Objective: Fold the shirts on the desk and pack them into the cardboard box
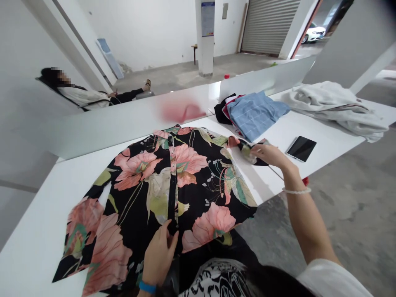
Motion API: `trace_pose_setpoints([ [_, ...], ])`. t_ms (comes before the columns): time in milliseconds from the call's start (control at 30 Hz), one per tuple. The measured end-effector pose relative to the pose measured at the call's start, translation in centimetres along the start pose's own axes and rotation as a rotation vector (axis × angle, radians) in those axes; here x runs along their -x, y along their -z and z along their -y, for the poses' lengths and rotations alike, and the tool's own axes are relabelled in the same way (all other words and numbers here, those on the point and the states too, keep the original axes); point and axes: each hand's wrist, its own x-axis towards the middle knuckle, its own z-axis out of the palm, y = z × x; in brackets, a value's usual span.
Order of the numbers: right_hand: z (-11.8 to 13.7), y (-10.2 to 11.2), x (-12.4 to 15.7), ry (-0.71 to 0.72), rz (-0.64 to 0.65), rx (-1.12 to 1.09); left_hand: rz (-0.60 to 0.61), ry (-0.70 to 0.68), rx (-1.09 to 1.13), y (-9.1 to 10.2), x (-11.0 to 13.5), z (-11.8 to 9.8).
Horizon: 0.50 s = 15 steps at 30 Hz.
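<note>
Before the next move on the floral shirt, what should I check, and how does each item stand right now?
1. Black shirt with large pink flowers spread front-up on the glossy white tabletop: ok.
2. Right hand gripping the matching patterned sleeve near its end: ok.
3. Left hand pinching the front strip near the hem: cannot tell; it is there, but the grip is unclear.
4. Hem wholly on the tabletop: not ok, part reaches past the near edge.
5. Flat rectangular device with a black screen apart from the sleeve: ok.
6. Sleeve clear of the light-blue cloth: cannot tell; they lie very close.
</note>
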Motion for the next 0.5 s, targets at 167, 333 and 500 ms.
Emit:
trace_pose_setpoints([
  [167,-3.3,-2.3,3.2,-0.322,-0.057,0.142,0.088,0.075,0.129,0.3,-0.2,0.0],
  [333,-6.0,-4.9,5.7,-0.555,-0.047,0.194,0.072,0.068,0.242,2.5,-0.5,-0.9],
  [500,-5.6,-5.6,5.0,-0.655,-0.148,0.104,0.264,-0.123,0.271,2.6,-1.5,-2.5],
])
